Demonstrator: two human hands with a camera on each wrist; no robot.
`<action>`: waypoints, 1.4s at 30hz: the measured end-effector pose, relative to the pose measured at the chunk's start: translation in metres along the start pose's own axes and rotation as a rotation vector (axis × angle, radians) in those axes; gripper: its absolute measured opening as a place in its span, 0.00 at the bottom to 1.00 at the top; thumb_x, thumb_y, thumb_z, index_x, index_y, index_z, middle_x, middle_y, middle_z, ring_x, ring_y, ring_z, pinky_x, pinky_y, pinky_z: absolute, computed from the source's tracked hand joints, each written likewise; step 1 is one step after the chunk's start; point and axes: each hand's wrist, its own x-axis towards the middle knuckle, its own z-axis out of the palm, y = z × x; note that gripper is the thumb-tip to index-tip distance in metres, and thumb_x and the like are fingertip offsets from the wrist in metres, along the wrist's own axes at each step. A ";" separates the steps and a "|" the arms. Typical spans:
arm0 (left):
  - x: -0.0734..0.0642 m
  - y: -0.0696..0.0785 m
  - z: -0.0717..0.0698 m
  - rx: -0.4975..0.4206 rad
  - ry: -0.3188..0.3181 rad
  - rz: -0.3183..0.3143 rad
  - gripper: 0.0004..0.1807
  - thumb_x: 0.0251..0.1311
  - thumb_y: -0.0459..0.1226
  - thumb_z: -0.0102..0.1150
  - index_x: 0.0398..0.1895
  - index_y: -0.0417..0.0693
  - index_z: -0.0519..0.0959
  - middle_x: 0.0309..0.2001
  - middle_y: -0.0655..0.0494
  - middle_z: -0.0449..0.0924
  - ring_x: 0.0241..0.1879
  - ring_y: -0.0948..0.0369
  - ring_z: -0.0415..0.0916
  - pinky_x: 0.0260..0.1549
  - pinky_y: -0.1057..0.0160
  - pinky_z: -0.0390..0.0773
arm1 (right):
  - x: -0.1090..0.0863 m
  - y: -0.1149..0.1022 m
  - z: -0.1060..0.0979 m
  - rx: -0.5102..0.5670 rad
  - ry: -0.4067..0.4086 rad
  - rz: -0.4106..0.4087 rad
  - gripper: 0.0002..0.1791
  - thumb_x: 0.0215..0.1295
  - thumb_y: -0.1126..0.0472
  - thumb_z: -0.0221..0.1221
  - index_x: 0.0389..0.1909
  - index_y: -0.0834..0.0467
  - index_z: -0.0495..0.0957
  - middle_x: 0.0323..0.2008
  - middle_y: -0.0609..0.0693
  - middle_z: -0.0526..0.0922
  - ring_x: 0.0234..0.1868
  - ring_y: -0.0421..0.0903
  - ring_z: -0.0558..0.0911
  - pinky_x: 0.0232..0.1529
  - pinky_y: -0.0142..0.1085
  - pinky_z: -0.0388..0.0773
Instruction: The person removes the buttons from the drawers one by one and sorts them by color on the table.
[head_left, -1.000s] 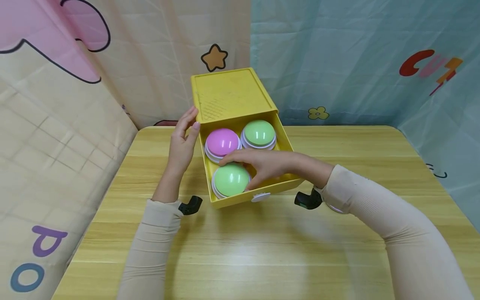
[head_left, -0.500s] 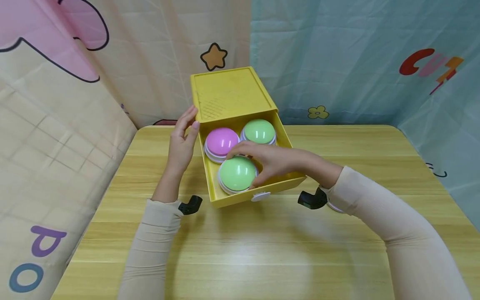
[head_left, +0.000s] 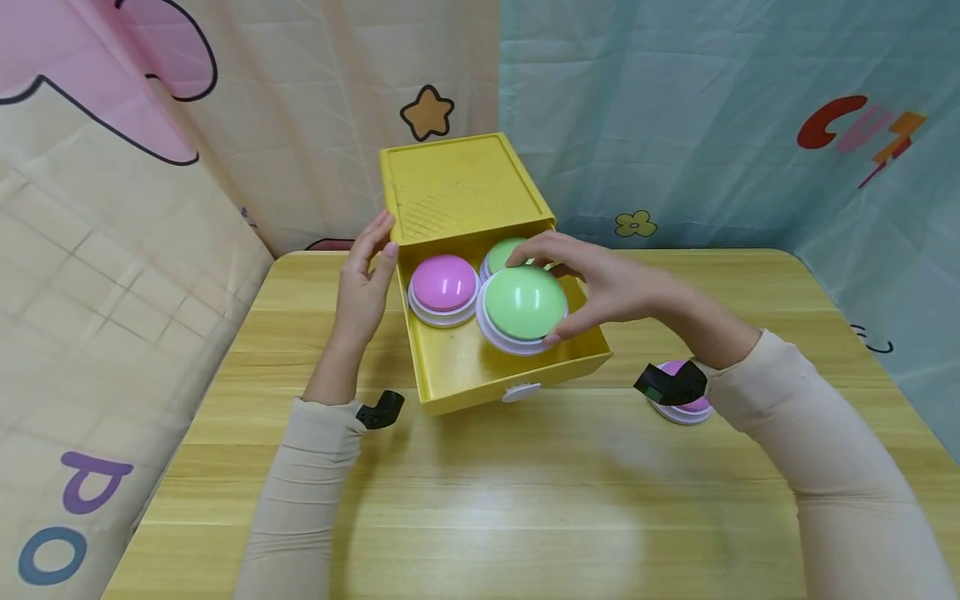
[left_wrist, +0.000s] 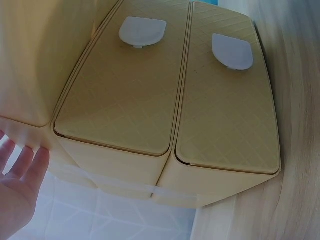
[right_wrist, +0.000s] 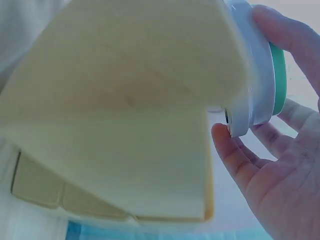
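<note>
My right hand (head_left: 615, 283) grips a green dome-topped push button (head_left: 525, 304) with a white base, thumb and fingers on its rim. It hangs over the pulled-out yellow drawer (head_left: 453, 367). In the right wrist view the green button (right_wrist: 262, 75) is seen edge-on beside the drawer. Inside the drawer sit a pink push button (head_left: 445, 285) at left and another green one (head_left: 498, 252) at the back, partly hidden behind the held one. My left hand (head_left: 363, 287) touches the left side of the yellow drawer cabinet (head_left: 465, 187) with fingers nearly straight.
Another pink button (head_left: 693, 406) stands on the wooden table (head_left: 480, 483) at right, partly hidden by the right wrist camera. The left wrist view shows two closed drawers (left_wrist: 117, 90) with white handles below the pulled-out one. Printed curtains (head_left: 645, 108) hang behind the table.
My right hand has lifted the front-left green button and carried it to the right across the drawer. The pink button on the table is now more visible. My left hand stays put.
</note>
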 end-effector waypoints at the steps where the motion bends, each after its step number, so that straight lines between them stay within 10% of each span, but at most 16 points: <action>1: 0.000 0.000 0.000 0.000 0.000 0.001 0.25 0.81 0.32 0.46 0.77 0.37 0.67 0.81 0.49 0.62 0.73 0.51 0.67 0.71 0.58 0.75 | -0.005 -0.001 -0.004 0.003 0.015 0.007 0.42 0.51 0.66 0.79 0.67 0.66 0.71 0.65 0.59 0.73 0.62 0.51 0.73 0.65 0.40 0.77; 7: 0.000 0.000 0.000 -0.002 0.000 0.001 0.25 0.82 0.33 0.46 0.77 0.37 0.67 0.81 0.50 0.62 0.73 0.51 0.68 0.71 0.59 0.75 | -0.039 0.000 -0.017 0.034 0.101 -0.002 0.45 0.45 0.71 0.79 0.67 0.66 0.71 0.62 0.51 0.73 0.60 0.41 0.73 0.60 0.23 0.74; 17: 0.000 -0.001 0.000 -0.005 -0.004 -0.003 0.25 0.81 0.33 0.47 0.77 0.37 0.67 0.82 0.49 0.62 0.74 0.51 0.67 0.73 0.55 0.73 | -0.104 0.022 -0.016 0.060 0.194 -0.074 0.54 0.35 0.80 0.77 0.71 0.54 0.72 0.64 0.42 0.74 0.61 0.38 0.73 0.61 0.20 0.72; 26: 0.001 -0.001 0.001 -0.007 -0.008 -0.007 0.25 0.82 0.33 0.46 0.78 0.37 0.67 0.82 0.49 0.61 0.75 0.51 0.65 0.74 0.53 0.72 | -0.169 0.041 0.008 0.155 0.294 -0.036 0.56 0.32 0.89 0.71 0.71 0.65 0.69 0.66 0.44 0.73 0.63 0.36 0.72 0.63 0.17 0.69; 42: 0.000 -0.001 0.001 -0.013 -0.001 0.002 0.25 0.82 0.35 0.46 0.78 0.36 0.67 0.82 0.48 0.61 0.75 0.51 0.66 0.72 0.59 0.74 | -0.253 0.084 0.077 0.141 0.387 0.243 0.52 0.42 0.88 0.68 0.73 0.59 0.67 0.68 0.33 0.70 0.64 0.25 0.71 0.58 0.14 0.65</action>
